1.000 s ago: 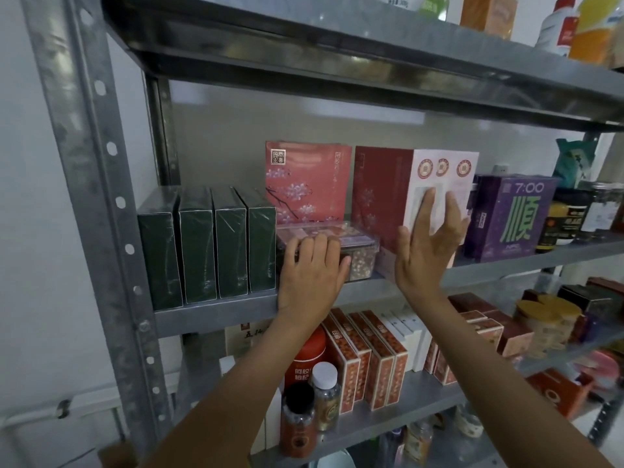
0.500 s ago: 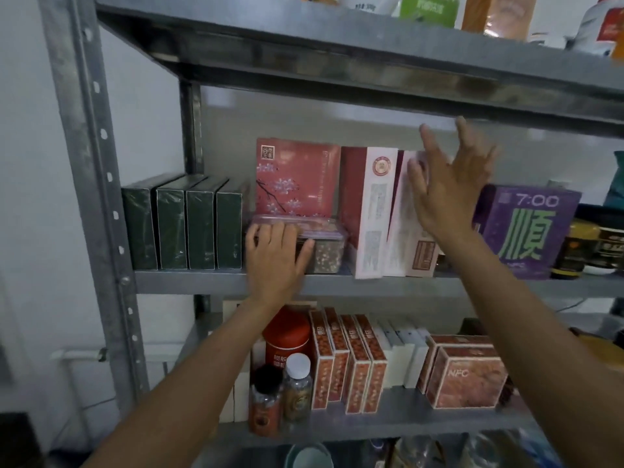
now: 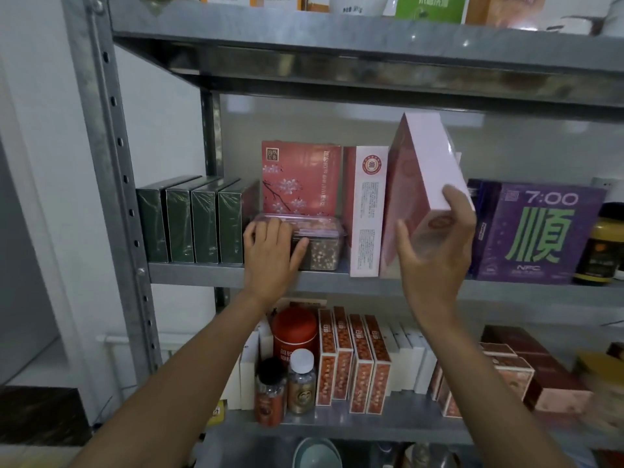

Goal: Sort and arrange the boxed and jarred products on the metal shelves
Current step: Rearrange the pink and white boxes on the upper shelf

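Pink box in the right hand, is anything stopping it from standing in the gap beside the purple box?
Nothing visible. The pink box tilts in the right hand over the gap between the red-and-white box and the purple box. The hand hides part of that gap.

Your middle shelf (image 3: 189, 273): four green boxes (image 3: 196, 224) upright at left, clear tub (image 3: 320, 244) before blossom box (image 3: 300, 177), white-red box (image 3: 366, 211), tilted pink box (image 3: 422, 170) beside it, purple box (image 3: 540, 231), dark jar (image 3: 599, 251). Lower shelf (image 3: 398, 422): red canister (image 3: 295, 332), two bottles (image 3: 300, 383), orange boxes (image 3: 354, 363), white boxes (image 3: 410, 359).
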Action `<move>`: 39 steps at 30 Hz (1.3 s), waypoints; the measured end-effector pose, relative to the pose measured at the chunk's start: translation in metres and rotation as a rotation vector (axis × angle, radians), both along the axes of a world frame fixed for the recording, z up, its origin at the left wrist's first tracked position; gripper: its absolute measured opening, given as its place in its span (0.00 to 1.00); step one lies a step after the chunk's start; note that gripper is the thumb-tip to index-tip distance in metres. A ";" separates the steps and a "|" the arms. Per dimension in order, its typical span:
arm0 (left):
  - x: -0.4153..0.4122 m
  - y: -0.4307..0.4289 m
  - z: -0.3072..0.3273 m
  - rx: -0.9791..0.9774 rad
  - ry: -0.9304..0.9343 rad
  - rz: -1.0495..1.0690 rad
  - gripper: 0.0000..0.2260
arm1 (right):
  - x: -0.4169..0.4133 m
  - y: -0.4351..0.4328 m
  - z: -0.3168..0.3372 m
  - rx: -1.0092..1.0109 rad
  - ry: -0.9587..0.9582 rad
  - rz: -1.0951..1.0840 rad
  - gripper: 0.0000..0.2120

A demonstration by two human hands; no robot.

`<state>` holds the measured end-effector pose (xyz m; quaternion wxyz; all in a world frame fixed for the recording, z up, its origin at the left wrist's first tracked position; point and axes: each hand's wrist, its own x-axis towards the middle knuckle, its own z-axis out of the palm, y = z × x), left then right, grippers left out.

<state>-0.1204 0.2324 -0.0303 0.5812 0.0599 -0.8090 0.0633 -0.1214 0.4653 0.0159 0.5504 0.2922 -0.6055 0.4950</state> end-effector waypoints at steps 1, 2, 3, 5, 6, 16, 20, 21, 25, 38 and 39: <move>-0.001 0.000 0.000 -0.002 -0.008 0.006 0.17 | 0.006 0.001 -0.009 -0.011 0.008 0.014 0.32; -0.001 -0.001 0.000 -0.007 -0.015 0.014 0.17 | 0.011 0.002 -0.016 -0.019 0.017 0.010 0.33; -0.001 -0.001 0.000 -0.019 -0.022 0.024 0.18 | 0.016 0.003 -0.022 -0.027 0.021 0.000 0.33; 0.000 -0.004 0.000 -0.050 -0.034 0.036 0.18 | 0.023 0.008 -0.030 -0.042 0.012 -0.014 0.34; 0.001 -0.006 -0.001 -0.065 -0.042 0.032 0.18 | 0.026 0.012 -0.033 -0.038 0.016 -0.013 0.33; 0.043 0.019 -0.013 0.118 -0.244 -0.291 0.30 | 0.080 0.063 -0.052 0.021 0.120 -0.127 0.27; 0.082 0.076 -0.051 0.612 -0.392 -0.794 0.26 | 0.100 0.080 -0.059 -0.080 -0.060 -0.090 0.25; 0.089 0.088 -0.057 0.780 -0.438 -0.918 0.25 | 0.105 0.080 -0.062 -0.098 -0.118 -0.059 0.23; 0.096 0.117 -0.082 1.351 -0.748 -1.166 0.36 | 0.115 0.067 -0.076 -0.154 -0.364 0.057 0.20; 0.110 0.135 -0.129 1.809 -1.185 -1.048 0.24 | 0.068 0.066 -0.083 -0.401 -0.941 0.856 0.33; 0.113 0.138 -0.131 1.840 -1.210 -1.057 0.26 | 0.064 0.064 -0.083 -0.359 -0.940 0.882 0.35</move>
